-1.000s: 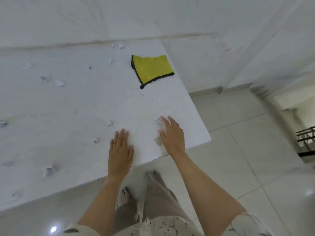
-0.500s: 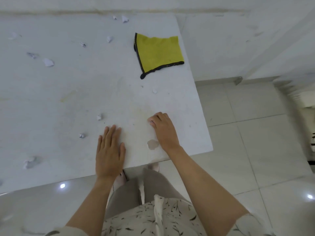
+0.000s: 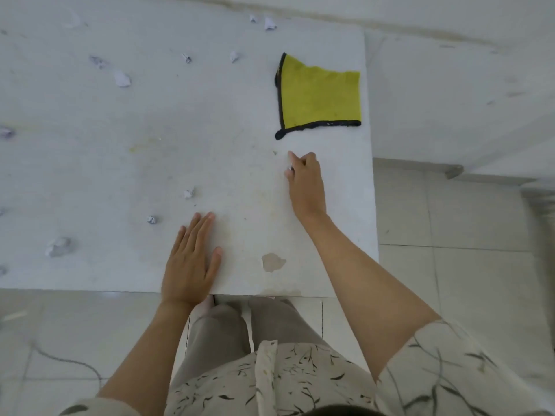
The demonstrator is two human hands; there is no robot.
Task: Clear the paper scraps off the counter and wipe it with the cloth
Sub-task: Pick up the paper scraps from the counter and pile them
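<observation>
The white counter [image 3: 120, 163] carries several crumpled paper scraps, among them one [image 3: 188, 193] and another [image 3: 152, 219] just beyond my left hand, a bigger one [image 3: 58, 246] at the near left, and more toward the back [image 3: 122, 78]. A folded yellow cloth with black trim [image 3: 321, 97] lies at the far right of the counter. My right hand [image 3: 306, 184] rests just in front of the cloth's near corner, fingers curled, with a small scrap [image 3: 289, 168] pinched in them. My left hand [image 3: 192, 256] lies flat and open on the counter by its front edge.
A brownish chipped patch [image 3: 272, 262] marks the counter between my hands. The counter ends at its right edge [image 3: 371, 175], with tiled floor [image 3: 450, 265] beyond it, and a white wall [image 3: 420, 13] stands behind. A thin cord [image 3: 69, 361] lies on the floor at lower left.
My right hand closed on a scrap near the front edge, then moved forward toward the cloth and over the small scrap there. The left hand stayed flat. The view tilted down.
</observation>
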